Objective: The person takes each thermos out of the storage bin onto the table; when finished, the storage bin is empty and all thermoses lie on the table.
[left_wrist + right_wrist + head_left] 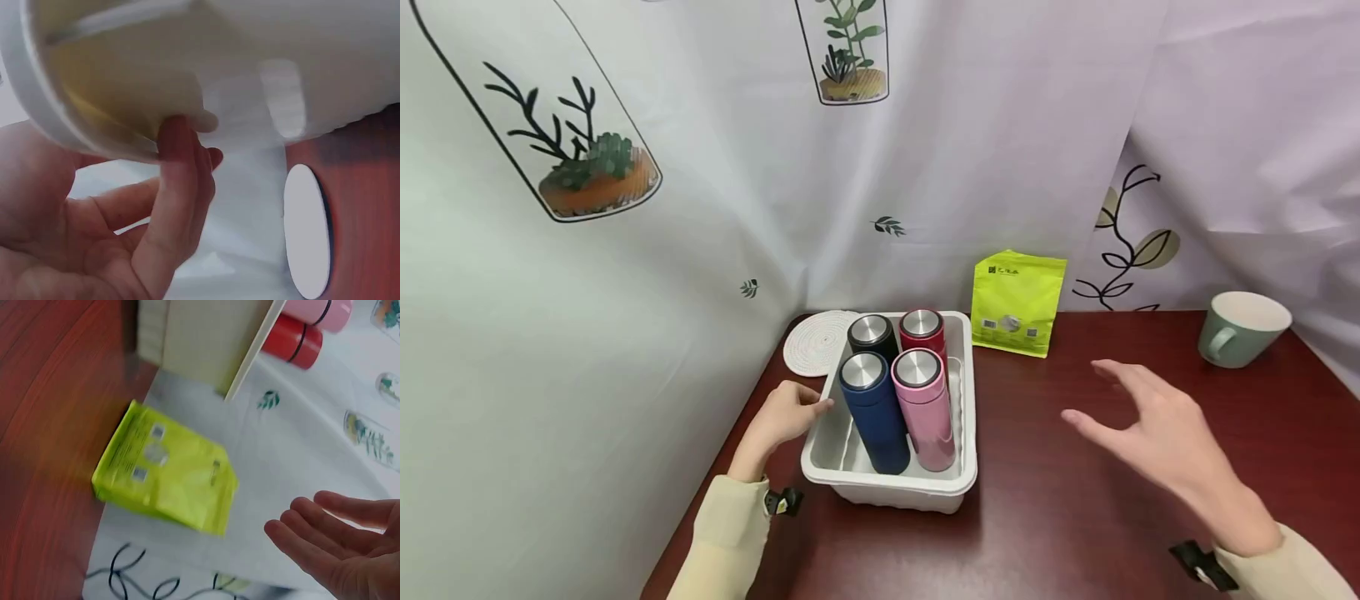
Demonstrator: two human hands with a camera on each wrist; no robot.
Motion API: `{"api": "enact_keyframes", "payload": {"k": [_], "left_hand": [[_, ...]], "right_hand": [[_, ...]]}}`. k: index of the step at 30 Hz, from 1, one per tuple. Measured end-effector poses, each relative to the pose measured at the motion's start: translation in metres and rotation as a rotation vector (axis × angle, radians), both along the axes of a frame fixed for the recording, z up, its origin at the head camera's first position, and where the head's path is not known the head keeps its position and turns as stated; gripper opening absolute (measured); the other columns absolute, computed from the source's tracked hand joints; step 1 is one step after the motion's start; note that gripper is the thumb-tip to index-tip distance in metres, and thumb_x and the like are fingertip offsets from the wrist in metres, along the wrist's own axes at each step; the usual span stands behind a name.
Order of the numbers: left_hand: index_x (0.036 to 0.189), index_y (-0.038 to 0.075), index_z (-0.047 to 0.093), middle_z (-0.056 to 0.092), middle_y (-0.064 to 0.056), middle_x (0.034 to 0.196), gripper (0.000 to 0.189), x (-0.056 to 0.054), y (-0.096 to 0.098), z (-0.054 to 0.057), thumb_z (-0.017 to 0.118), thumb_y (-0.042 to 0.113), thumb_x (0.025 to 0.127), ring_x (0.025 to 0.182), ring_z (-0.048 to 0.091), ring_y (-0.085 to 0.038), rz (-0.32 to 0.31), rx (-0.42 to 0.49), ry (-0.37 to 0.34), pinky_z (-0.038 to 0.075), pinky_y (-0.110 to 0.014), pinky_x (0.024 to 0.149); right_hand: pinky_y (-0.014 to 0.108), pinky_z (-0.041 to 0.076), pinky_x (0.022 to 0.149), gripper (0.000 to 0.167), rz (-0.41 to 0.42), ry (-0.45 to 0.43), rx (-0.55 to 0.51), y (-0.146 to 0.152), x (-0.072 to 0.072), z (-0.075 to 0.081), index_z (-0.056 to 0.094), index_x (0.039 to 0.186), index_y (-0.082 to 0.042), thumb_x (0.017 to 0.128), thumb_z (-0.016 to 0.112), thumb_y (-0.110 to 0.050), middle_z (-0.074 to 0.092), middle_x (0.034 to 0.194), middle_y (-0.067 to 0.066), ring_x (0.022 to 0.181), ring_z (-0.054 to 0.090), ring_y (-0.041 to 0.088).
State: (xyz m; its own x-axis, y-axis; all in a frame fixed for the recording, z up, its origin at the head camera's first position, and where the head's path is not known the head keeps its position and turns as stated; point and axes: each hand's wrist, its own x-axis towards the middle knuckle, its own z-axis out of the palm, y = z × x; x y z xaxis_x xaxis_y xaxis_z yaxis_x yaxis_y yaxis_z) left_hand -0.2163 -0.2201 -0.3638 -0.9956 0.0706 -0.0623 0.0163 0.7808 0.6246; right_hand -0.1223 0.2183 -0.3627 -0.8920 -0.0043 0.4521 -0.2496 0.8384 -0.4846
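Note:
My left hand (pixel 790 412) holds the left rim of a white plastic basket (pixel 967 400). In the left wrist view its fingers (pixel 178 187) curl up under that rim. Inside the basket stand several flasks with steel-topped lids: a blue flask (pixel 876 421) and a pink flask (pixel 927 421) in front, a black flask (pixel 872 333) and a red flask (pixel 922 329) behind them. The blue and pink ones lean slightly. Over the table to the right, my right hand (pixel 1165 433) hovers with fingers spread, touching nothing; the right wrist view shows its fingers (pixel 319 534) extended.
A lime-green pouch (pixel 1018 304) stands against the curtain, right of the basket. Farther right is a green mug (pixel 1240 329). Behind the basket's left side lies a round white woven mat (pixel 812 346). Patterned curtain (pixel 925 167) borders the dark red table (pixel 1037 517).

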Motion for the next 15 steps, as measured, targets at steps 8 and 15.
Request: {"api": "enact_keyframes", "payload": {"k": [8, 15], "left_hand": [[0.095, -0.002, 0.077, 0.073, -0.011, 0.087, 0.023, 0.002, 0.001, 0.005, 0.071, 0.019, 0.087, 0.073, 0.061, -0.016, 0.025, -0.024, -0.035, 0.049, -0.027, 0.059], [0.102, -0.007, 0.074, 0.072, -0.019, 0.098, 0.029, 0.000, 0.002, 0.005, 0.071, 0.018, 0.088, 0.075, 0.066, -0.018, 0.026, 0.058, -0.076, 0.059, -0.037, 0.065]], "right_hand": [[0.054, 0.048, 0.090, 0.071, 0.099, 0.016, -0.047, -0.042, -0.022, -0.008, 0.062, 0.124, -0.006, 0.074, 0.080, -0.053, 0.066, 0.119, 0.014, 0.109, 0.061, 0.035], [0.048, 0.051, 0.094, 0.071, 0.177, 0.026, -0.130, -0.067, -0.038, -0.016, 0.064, 0.125, -0.009, 0.072, 0.083, -0.052, 0.067, 0.121, 0.009, 0.112, 0.063, 0.028]]}}
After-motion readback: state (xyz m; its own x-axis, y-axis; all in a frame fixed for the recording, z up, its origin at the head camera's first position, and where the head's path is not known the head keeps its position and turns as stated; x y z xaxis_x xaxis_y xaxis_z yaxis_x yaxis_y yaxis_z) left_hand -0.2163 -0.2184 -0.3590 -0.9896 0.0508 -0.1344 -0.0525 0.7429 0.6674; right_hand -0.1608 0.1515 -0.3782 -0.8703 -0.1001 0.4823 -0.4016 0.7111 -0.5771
